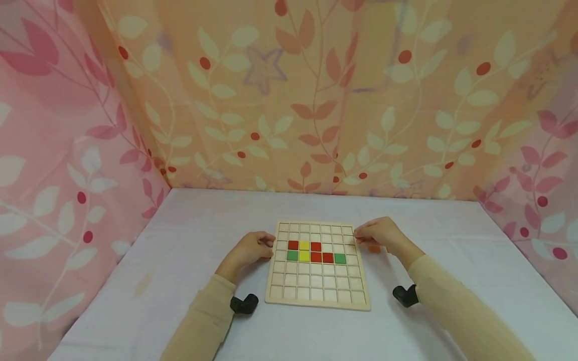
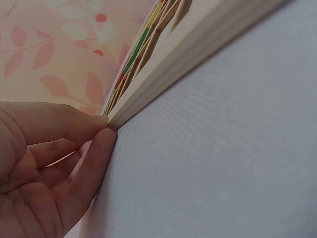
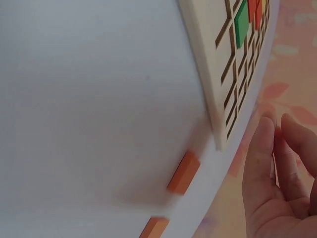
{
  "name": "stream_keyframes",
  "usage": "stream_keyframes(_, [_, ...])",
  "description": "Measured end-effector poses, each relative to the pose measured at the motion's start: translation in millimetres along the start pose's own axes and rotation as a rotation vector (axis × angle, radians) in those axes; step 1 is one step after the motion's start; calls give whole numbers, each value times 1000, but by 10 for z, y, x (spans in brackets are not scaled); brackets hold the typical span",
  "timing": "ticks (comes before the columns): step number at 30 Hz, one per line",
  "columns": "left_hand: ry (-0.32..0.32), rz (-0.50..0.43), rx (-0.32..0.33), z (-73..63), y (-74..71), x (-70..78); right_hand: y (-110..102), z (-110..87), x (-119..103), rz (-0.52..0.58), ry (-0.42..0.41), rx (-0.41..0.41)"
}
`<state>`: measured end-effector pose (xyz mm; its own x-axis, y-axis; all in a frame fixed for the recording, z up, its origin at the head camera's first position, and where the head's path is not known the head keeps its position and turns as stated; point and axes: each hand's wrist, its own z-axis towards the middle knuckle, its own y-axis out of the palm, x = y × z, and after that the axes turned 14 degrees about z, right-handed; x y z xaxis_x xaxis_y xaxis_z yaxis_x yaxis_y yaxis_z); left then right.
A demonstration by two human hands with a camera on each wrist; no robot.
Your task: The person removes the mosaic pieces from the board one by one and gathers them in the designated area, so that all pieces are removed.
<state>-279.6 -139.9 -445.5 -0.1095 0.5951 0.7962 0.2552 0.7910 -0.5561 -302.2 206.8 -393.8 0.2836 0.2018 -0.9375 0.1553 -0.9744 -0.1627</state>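
One square pale-wood grid board [image 1: 317, 282] likely wants even steadying: left fingers [image 2: 98, 154] pinch its left edge, right fingers [image 3: 259, 156] stand apart.

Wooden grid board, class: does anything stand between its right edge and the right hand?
Nothing visible stands between the right hand and the grid board: in the head view, the hand is right at that edge. Two orange tiles lie beside the board, near the hand, but not in its way.

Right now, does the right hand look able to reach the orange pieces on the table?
Probably yes: the right hand is close to the orange pieces, with nothing visible between them.
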Motion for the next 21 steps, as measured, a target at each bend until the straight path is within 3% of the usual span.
stream_keyframes(8, [0, 4, 1, -14, 19, 14, 222, 43, 0, 43, 16, -26])
stream_keyframes(21, [-11, 20, 9, 9, 16, -10, 457, 88, 4, 17, 22, -42])
